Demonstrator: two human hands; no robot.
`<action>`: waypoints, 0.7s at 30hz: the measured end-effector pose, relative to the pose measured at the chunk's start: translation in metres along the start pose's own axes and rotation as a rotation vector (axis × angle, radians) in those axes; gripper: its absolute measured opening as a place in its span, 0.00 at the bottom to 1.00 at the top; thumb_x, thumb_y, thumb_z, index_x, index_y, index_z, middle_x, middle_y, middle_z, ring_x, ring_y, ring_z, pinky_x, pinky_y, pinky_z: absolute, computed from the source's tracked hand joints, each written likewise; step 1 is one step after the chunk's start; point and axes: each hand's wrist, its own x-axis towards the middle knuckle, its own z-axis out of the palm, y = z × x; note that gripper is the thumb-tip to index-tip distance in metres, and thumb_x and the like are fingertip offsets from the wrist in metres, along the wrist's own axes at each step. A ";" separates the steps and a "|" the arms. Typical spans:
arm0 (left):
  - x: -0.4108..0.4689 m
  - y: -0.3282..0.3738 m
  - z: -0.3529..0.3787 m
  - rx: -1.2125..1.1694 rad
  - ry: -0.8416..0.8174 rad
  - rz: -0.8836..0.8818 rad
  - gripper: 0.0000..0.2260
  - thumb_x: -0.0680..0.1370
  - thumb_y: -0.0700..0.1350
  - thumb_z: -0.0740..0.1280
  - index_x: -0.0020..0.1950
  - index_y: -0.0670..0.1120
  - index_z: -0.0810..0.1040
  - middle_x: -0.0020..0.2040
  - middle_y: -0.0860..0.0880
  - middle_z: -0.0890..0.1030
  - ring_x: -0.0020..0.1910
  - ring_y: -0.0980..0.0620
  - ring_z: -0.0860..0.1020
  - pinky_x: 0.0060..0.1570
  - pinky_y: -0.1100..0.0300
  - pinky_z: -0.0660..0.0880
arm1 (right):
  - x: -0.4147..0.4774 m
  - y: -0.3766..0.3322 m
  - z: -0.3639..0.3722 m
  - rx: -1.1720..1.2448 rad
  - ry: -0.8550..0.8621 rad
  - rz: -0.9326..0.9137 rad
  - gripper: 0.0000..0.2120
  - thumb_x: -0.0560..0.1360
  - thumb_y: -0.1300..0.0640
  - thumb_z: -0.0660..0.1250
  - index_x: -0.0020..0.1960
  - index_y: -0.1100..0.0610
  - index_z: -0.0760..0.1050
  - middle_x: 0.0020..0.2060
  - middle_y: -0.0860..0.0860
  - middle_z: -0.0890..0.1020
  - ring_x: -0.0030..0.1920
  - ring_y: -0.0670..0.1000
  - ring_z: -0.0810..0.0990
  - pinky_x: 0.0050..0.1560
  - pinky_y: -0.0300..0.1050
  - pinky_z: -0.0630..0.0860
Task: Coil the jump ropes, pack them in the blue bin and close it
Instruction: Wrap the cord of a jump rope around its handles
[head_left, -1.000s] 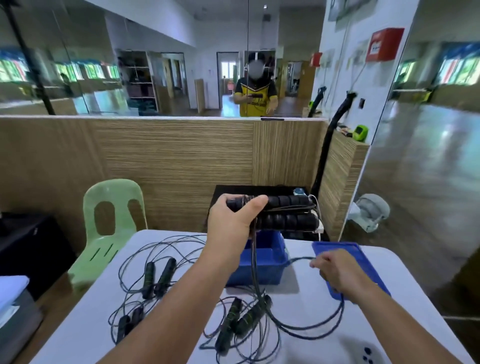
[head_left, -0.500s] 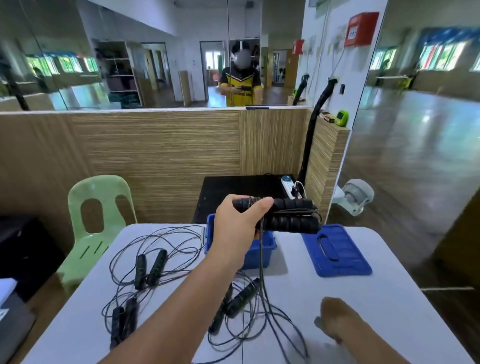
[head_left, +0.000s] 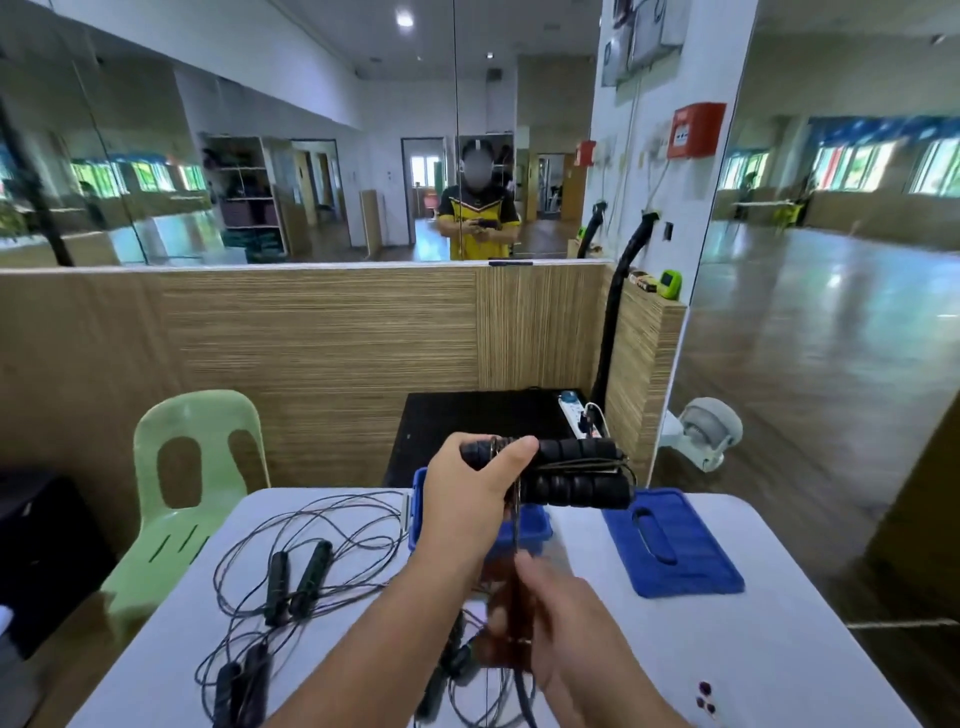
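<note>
My left hand (head_left: 475, 499) grips two black foam jump rope handles (head_left: 576, 470) side by side, held level above the blue bin (head_left: 535, 530). Their cord hangs straight down from the handles. My right hand (head_left: 550, 623), blurred by motion, holds that hanging cord below my left hand, fingers curled round it. The blue bin stands open on the white table (head_left: 727, 649), mostly hidden by my left hand. Its blue lid (head_left: 670, 545) lies flat to the right of it. Other black jump ropes (head_left: 296, 571) lie loose and tangled on the table's left half.
A pale green plastic chair (head_left: 192, 493) stands at the table's far left corner. Behind the table is a black cabinet (head_left: 478, 421) with a white power strip (head_left: 582, 421), backed by a wooden partition. A white fan (head_left: 701, 431) sits on the floor at right.
My right hand has come up from the table's right side to the cord under my left hand. The handles stay raised over the bin.
</note>
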 end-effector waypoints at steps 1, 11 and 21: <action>-0.002 0.001 -0.001 0.000 0.001 0.001 0.14 0.72 0.51 0.79 0.49 0.44 0.81 0.40 0.46 0.83 0.36 0.55 0.81 0.36 0.59 0.79 | -0.003 0.005 0.002 0.059 0.018 -0.004 0.18 0.84 0.55 0.58 0.46 0.67 0.78 0.26 0.58 0.73 0.23 0.55 0.70 0.29 0.46 0.71; -0.014 0.000 -0.005 -0.006 0.098 -0.068 0.18 0.77 0.61 0.70 0.48 0.45 0.80 0.38 0.46 0.83 0.33 0.54 0.79 0.37 0.58 0.78 | 0.014 0.032 -0.010 -0.202 -0.012 -0.162 0.17 0.87 0.54 0.52 0.42 0.60 0.67 0.26 0.54 0.66 0.25 0.52 0.65 0.29 0.45 0.69; -0.021 -0.002 -0.017 -0.028 0.121 -0.164 0.20 0.78 0.63 0.68 0.46 0.45 0.80 0.34 0.47 0.77 0.33 0.50 0.72 0.38 0.53 0.71 | 0.052 0.023 -0.044 -0.967 -0.059 -0.501 0.19 0.84 0.40 0.54 0.43 0.51 0.70 0.32 0.46 0.70 0.33 0.46 0.67 0.39 0.46 0.67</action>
